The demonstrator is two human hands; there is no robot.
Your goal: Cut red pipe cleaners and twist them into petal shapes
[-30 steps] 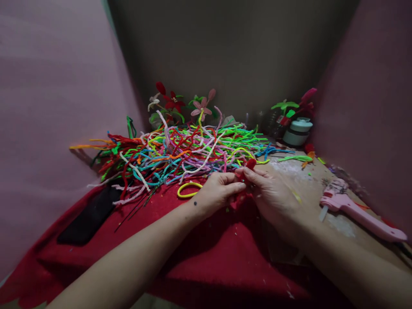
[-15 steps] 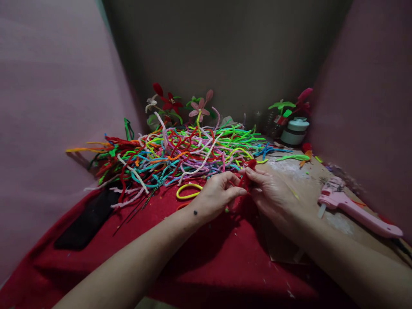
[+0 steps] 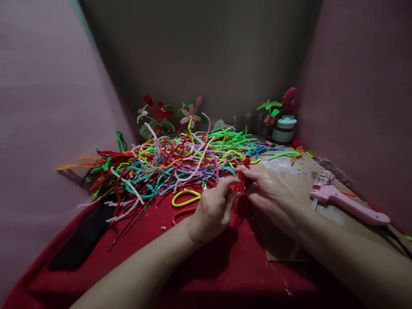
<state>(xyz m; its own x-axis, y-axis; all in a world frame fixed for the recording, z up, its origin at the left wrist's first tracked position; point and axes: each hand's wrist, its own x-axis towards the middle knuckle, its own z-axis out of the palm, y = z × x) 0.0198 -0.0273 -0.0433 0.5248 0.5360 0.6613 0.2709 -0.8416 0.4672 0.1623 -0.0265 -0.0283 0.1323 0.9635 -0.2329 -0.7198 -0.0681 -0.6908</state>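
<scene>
Starting well to the left of the hands, a flat black case (image 3: 83,236) lies on the red cloth (image 3: 225,266), unmoved. Beyond the left hand spreads the heap of coloured pipe cleaners (image 3: 180,159), and just beside its knuckles lies a yellow loop (image 3: 185,197). An orange loop (image 3: 182,212), hidden a moment ago, now shows next to it.

That is because the left hand (image 3: 214,206) has rolled over since half a second ago. Its back now faces the camera and its fingers are curled tighter. It pinches the red pipe cleaner (image 3: 242,178), which stands between the two hands with its tip poking up above the fingertips. The right hand (image 3: 270,195) clamps the same piece from the other side and has hardly shifted. Judging by this, the left hand is turning the piece while the right steadies it, so the twisting seems under way, not finished.

Well to the right of the right hand, a pink glue gun (image 3: 344,199) rests untouched on the desk (image 3: 299,180).
</scene>
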